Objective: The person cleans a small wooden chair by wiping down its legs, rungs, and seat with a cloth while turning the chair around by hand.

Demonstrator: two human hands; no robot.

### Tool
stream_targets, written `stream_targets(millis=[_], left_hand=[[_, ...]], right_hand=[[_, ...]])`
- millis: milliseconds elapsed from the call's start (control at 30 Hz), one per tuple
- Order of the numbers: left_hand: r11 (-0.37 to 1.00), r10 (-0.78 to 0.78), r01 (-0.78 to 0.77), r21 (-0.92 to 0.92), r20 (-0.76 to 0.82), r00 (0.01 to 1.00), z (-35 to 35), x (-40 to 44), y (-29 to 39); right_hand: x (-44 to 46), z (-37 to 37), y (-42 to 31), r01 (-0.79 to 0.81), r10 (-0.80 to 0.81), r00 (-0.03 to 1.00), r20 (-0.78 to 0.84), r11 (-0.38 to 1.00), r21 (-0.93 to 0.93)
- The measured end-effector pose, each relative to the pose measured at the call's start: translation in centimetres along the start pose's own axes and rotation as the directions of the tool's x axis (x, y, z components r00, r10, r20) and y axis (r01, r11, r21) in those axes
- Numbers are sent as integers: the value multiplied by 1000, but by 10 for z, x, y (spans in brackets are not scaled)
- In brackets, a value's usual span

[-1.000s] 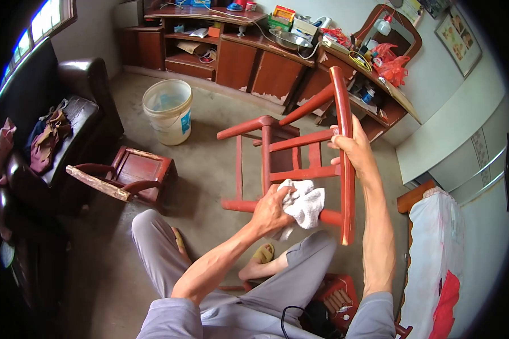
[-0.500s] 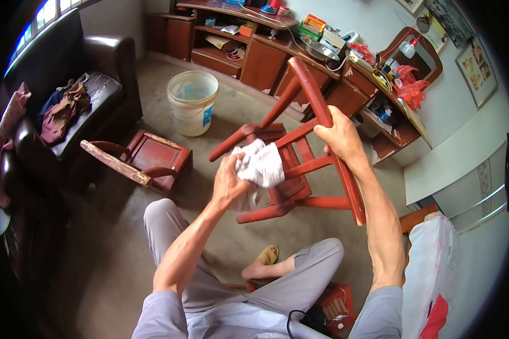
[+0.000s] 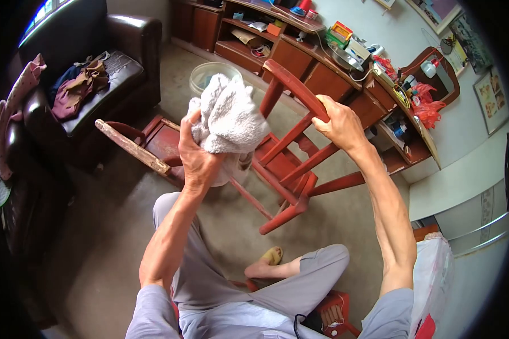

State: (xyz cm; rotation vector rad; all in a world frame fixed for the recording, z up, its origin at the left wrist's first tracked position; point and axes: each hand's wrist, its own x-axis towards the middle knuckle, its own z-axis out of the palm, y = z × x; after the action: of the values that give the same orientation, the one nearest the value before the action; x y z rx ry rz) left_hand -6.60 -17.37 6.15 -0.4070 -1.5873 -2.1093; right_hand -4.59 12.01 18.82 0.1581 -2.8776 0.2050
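Observation:
A red wooden chair (image 3: 300,161) is held tilted in front of me. My right hand (image 3: 340,125) grips one of its bars near the upper right. In my left hand (image 3: 198,161) is a bunched white cloth (image 3: 232,116), raised in front of the chair's left side. The cloth covers part of the chair and part of the white bucket (image 3: 201,76) behind it. I cannot tell whether the cloth touches the wood.
Left of the cloth, a second worn red chair (image 3: 158,141) lies on the floor. A dark leather armchair (image 3: 127,68) with clothes stands at the left. Wooden cabinets (image 3: 288,59) line the back wall. A foot in a yellow slipper (image 3: 273,256) rests below.
My left hand has lifted the cloth up and toward me, away from the chair's bars. The chair has turned in my right hand. The view has shifted slightly.

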Motion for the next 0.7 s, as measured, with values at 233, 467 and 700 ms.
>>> stream_targets(millis=[233,467,700], left_hand=[[936,88,-199,291,355,931,68,38,58],[965,-179,72,252,432,884,100,20,77],[993,-76,111,-37,519,852,88,5,65]], right_hand=[[-29,7,-40,372,-375,875,-305,926,-71],[-43,13,-48,412,-358,875,-327,904,112],[-51,14,-69,353,-267,883,-385,920,172]])
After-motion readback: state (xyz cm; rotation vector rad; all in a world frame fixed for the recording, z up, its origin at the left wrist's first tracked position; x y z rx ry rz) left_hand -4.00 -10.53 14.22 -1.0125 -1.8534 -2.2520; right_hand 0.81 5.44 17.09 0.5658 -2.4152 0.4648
